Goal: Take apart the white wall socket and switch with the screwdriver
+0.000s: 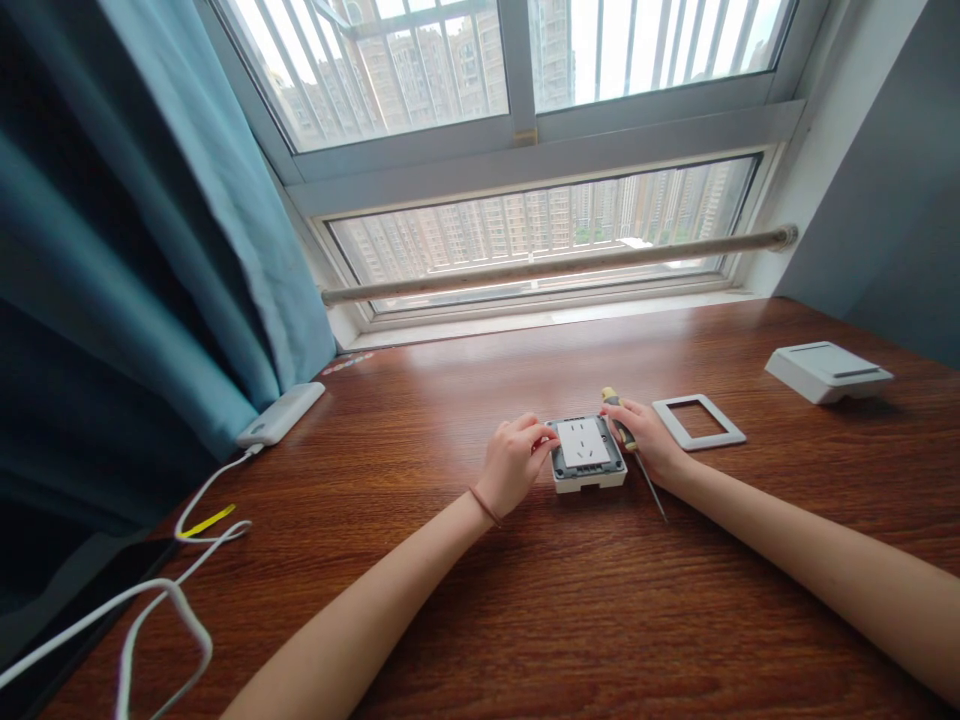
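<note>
A wall socket [583, 443] with a white face and a grey frame sits on its white mounting box [590, 482] on the table. At its left edge, my left hand [517, 460] has thumb and fingers pinched together over the frame. Whatever lies between those fingertips is too small to make out. My right hand [649, 440] is closed around a screwdriver [624, 436] with a yellow and black handle, its shaft pointing down toward me. The fingers of this hand also rest by the socket's right edge. Just right of it lies a white square cover frame [700, 422].
A white switch in its box [829, 372] stands at the right of the wooden table [450, 600]. On the left are a white power bank [281, 415], its white cable [176, 590] and a yellow strip [208, 521]. A blue curtain [225, 200] hangs there; a window rail [562, 268] crosses behind.
</note>
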A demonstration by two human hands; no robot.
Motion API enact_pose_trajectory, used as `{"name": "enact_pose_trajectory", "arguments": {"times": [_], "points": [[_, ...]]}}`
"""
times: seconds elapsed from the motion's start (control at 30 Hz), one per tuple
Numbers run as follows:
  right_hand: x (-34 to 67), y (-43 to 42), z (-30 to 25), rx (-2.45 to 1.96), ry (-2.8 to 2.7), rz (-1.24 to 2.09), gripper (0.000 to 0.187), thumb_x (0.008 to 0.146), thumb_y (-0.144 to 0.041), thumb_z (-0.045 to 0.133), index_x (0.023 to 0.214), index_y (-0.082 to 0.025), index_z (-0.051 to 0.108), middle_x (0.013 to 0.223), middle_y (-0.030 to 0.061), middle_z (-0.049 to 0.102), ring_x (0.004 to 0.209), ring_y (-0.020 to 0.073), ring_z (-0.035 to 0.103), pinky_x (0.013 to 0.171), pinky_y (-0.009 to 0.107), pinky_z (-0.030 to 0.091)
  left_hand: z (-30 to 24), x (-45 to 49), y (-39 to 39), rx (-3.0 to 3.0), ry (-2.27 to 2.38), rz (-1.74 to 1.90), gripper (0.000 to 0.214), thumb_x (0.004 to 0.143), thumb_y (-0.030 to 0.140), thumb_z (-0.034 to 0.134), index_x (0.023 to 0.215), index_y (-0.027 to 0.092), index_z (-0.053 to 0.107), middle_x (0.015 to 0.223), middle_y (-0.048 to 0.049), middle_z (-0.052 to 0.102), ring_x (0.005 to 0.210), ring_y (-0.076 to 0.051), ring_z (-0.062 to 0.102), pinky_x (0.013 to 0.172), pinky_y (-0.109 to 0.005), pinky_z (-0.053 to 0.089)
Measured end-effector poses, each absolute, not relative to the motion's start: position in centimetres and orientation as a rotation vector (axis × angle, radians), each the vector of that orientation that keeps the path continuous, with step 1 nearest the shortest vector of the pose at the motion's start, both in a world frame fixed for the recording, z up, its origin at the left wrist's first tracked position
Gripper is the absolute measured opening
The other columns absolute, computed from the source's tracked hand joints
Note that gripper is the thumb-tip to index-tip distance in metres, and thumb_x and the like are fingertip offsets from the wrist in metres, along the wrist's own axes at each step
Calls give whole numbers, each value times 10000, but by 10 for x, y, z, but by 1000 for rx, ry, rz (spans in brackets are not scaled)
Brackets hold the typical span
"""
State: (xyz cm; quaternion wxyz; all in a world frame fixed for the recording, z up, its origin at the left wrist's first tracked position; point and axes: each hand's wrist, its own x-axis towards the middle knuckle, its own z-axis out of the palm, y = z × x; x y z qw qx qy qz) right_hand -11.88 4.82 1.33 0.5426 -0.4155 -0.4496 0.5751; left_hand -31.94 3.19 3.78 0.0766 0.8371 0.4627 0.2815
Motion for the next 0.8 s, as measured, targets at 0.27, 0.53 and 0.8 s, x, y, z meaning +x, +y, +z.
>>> {"name": "enact_pose_trajectory", "arguments": {"times": [0.27, 0.53, 0.8], "points": [[-118, 49, 11, -979, -1082, 1375, 317, 733, -358, 600, 536, -179, 427, 449, -57, 392, 384, 63, 307, 373, 211, 211, 37, -323, 36, 2383, 1336, 978, 142, 828, 253, 539, 774, 181, 648, 727, -16, 556, 691, -135, 511, 672, -244, 392], [-118, 48, 11, -988, -1092, 1366, 332, 736, -358, 601, 526, -174, 422, 447, -57, 383, 388, 59, 305, 377, 209, 213, 40, -321, 32, 2337, 1228, 1092, 134, 820, 251, 549, 770, 175, 648, 699, -14, 529, 678, -130, 495, 661, -239, 400], [-118, 49, 12, -1010, -1094, 1370, 336, 736, -370, 596, 527, -173, 422, 448, -60, 381, 386, 58, 313, 376, 209, 215, 43, -397, 90, 1975, 1544, 1283, 238, 749, 367, 584, 758, 146, 671, 710, -27, 632, 656, -133, 549, 625, -236, 427]]}}
